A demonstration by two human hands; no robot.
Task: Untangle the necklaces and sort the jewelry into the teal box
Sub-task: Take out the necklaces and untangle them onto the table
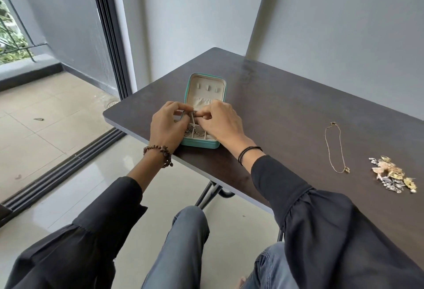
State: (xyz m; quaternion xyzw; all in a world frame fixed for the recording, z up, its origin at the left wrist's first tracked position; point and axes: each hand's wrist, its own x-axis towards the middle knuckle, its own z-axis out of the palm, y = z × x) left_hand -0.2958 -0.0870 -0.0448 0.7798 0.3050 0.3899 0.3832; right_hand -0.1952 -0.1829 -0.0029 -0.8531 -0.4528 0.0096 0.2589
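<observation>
The teal box (207,77) lies open near the table's left front corner, its cream lid tilted back. Over its tray, my left hand (166,126) and my right hand (221,120) pinch a silver necklace (192,114) between fingertips. Part of its chain hangs down into the tray, where more silver chain (189,131) lies. A thin gold necklace (337,149) is stretched out on the table to the right. Past it sits a pile of gold and silver brooches (392,175).
The dark wooden table (275,96) stands against a grey wall. Its left edge is close to the box. A sliding door track and a balcony are on the left. My knees are under the front edge.
</observation>
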